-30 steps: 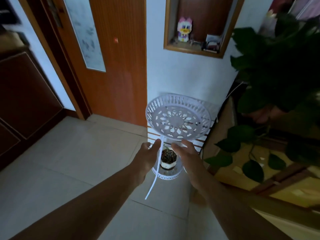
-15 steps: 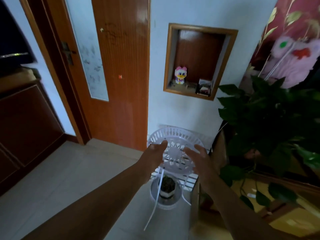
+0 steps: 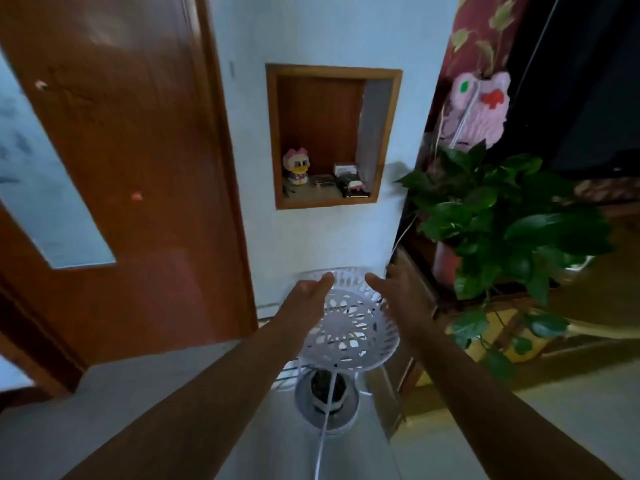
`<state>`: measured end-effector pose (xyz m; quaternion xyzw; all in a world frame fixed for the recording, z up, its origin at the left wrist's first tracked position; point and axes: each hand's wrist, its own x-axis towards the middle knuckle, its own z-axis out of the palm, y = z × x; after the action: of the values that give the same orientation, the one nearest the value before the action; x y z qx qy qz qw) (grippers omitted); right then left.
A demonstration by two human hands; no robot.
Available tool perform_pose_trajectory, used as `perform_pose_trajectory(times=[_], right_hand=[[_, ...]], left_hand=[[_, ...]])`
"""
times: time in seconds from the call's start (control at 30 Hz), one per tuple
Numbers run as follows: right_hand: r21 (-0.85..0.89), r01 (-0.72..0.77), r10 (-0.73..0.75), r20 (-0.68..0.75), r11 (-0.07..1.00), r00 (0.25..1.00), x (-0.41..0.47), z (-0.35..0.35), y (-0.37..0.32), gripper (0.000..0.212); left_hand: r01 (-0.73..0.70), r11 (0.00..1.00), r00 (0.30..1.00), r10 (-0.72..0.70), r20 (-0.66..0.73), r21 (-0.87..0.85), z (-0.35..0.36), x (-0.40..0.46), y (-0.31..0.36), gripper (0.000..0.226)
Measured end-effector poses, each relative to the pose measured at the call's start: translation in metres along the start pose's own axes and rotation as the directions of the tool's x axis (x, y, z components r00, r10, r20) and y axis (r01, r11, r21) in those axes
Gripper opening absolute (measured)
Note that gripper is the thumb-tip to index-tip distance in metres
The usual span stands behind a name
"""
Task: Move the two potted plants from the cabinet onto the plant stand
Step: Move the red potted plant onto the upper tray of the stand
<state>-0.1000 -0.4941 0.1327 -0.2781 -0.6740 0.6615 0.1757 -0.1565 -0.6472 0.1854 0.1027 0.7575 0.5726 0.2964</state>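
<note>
A white lattice plant stand (image 3: 349,327) stands against the white wall, its round upper tray bare. On its lower tray sits a small potted plant (image 3: 327,389) in a dark pot, partly hidden by the upper tray. A large leafy green plant in a reddish pot (image 3: 445,263) stands on the wooden cabinet (image 3: 581,323) at the right. My left hand (image 3: 306,297) and my right hand (image 3: 394,289) hover above the upper tray, fingers apart, holding nothing.
A brown door (image 3: 138,168) with a glass panel fills the left. A wooden wall niche (image 3: 332,136) holds a duck figure and small items. A pink plush toy (image 3: 479,112) hangs at the upper right. Pale floor tiles lie below.
Both hands rose from the small pot on the lower tray to above the upper tray. The view tilted upward and the large plant now shows further right.
</note>
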Motion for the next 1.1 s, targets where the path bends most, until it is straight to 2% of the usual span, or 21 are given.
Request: perform_pose_trajectory(times=[0.07,0.13,0.17,0.23,0.27,0.33,0.37,0.43,0.5,0.53,0.6,0.63,0.8,0.87,0.97,1.03,1.1], right_hand=[[0.000,0.018,-0.017,-0.053,1.000,0.998,0.027,-0.008,0.028,0.107],[0.014,0.014,-0.012,-0.107,1.000,0.994,0.020,-0.009,0.016,0.097],[0.028,0.005,-0.001,-0.122,1.000,0.993,0.010,0.000,-0.006,0.081],[0.052,-0.019,0.029,-0.181,0.998,0.983,0.007,0.008,-0.025,0.034],[0.082,-0.007,0.024,-0.215,0.997,0.976,0.012,0.008,-0.026,0.025],[0.122,0.025,0.005,-0.240,0.992,0.971,0.027,0.010,-0.026,0.030],[0.134,0.040,-0.005,-0.251,0.990,0.968,0.036,0.011,-0.024,0.029],[0.160,0.028,0.017,-0.274,0.987,0.962,0.051,0.016,-0.017,0.025],[0.144,0.002,0.044,-0.318,0.990,0.947,0.064,0.018,-0.015,0.024],[0.117,-0.016,0.056,-0.347,0.993,0.936,0.069,0.017,-0.016,0.031],[0.065,-0.055,0.076,-0.398,0.996,0.914,0.079,0.014,-0.014,0.062],[0.049,-0.074,0.088,-0.416,0.996,0.905,0.085,0.012,-0.011,0.068],[0.024,-0.067,0.069,-0.530,0.997,0.845,0.104,0.019,-0.009,0.066],[0.022,-0.086,0.082,-0.587,0.996,0.805,0.109,0.029,-0.008,0.071],[0.020,-0.120,0.101,-0.687,0.993,0.720,0.111,0.050,-0.007,0.087],[0.028,-0.131,0.110,-0.733,0.991,0.671,0.110,0.063,-0.007,0.084],[0.001,-0.174,0.109,-0.781,0.985,0.615,0.109,0.070,-0.004,0.079]], left_hand=[[0.000,1.000,0.997,-0.001,0.078,0.013,-0.006,0.018,0.004,0.033],[0.017,0.999,0.992,-0.022,0.124,0.038,-0.006,0.035,0.009,0.030],[0.014,0.998,0.990,-0.022,0.139,0.058,-0.004,0.043,0.012,0.031],[0.004,0.993,0.984,-0.025,0.174,0.121,-0.001,0.064,0.016,0.033],[-0.001,0.988,0.982,-0.028,0.186,0.153,0.001,0.074,0.020,0.033],[0.007,0.983,0.979,-0.044,0.198,0.184,0.003,0.097,0.025,0.036],[0.014,0.980,0.978,-0.055,0.201,0.200,0.003,0.110,0.027,0.044],[0.019,0.971,0.976,-0.070,0.207,0.239,0.004,0.131,0.029,0.058],[-0.012,0.961,0.972,-0.054,0.230,0.276,0.005,0.150,0.032,0.061],[-0.023,0.956,0.967,-0.053,0.248,0.294,0.007,0.160,0.034,0.061],[-0.036,0.951,0.956,-0.056,0.287,0.307,0.010,0.178,0.036,0.060],[-0.046,0.950,0.949,-0.055,0.311,0.307,0.011,0.187,0.036,0.060],[-0.105,0.948,0.888,-0.046,0.457,0.299,0.014,0.230,0.039,0.060],[-0.159,0.936,0.848,-0.033,0.529,0.314,0.012,0.246,0.039,0.061],[-0.313,0.894,0.739,0.017,0.674,0.320,0.004,0.267,0.043,0.058],[-0.391,0.863,0.665,0.024,0.746,0.320,0.001,0.279,0.043,0.061],[-0.437,0.835,0.622,0.011,0.783,0.335,0.000,0.288,0.043,0.065]])
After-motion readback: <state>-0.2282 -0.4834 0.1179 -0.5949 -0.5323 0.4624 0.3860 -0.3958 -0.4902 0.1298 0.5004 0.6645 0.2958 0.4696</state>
